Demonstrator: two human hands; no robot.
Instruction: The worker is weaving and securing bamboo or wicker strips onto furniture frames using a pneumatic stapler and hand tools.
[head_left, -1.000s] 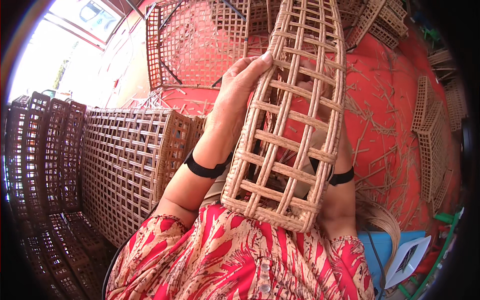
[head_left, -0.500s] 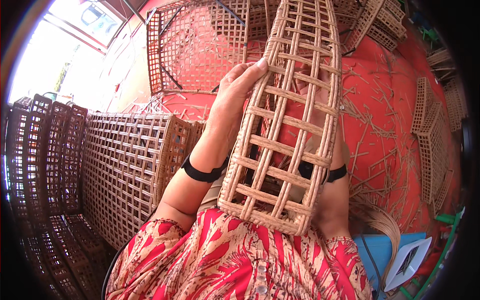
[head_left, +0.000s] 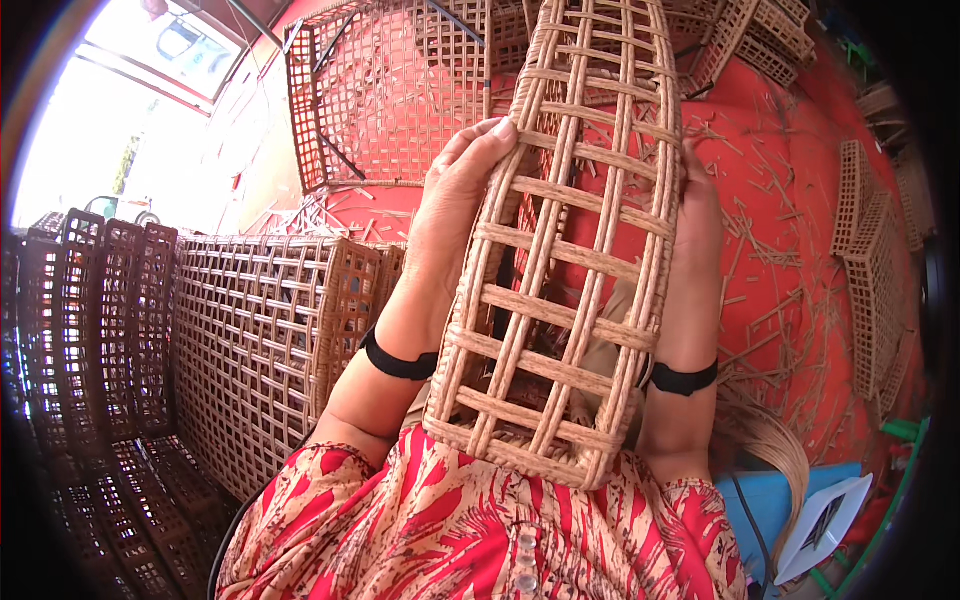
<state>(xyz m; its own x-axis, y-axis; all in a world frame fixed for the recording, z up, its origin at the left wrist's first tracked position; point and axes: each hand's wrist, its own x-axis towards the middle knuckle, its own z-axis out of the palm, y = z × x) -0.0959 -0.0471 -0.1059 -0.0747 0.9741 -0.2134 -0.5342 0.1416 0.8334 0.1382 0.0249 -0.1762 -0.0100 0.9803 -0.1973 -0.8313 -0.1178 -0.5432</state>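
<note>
A long woven wicker basket [head_left: 530, 303] stands tilted in front of my chest, its narrow open-weave side facing me. Its near end rests against my patterned shirt. My left hand [head_left: 462, 178] is closed on the left rim, thumb on top at the corner of the weave. Along the opposite edge lies my right hand [head_left: 698, 215], pressed to the outer side with its fingertips partly hidden behind the basket. Dark bands circle both forearms.
Large woven baskets [head_left: 255, 330] are stacked at my left, with darker ones [head_left: 90, 330] beyond. Another open-weave panel [head_left: 400, 110] lies ahead. Cut strips litter the red floor [head_left: 760, 200]. At lower right are a strand bundle [head_left: 775, 445] and a blue item [head_left: 765, 505]. More woven pieces [head_left: 870, 290] stand farther right.
My right hand has come from behind the weave to the basket's outer right edge. The basket has shifted slightly left and down, with my left hand still on its rim.
</note>
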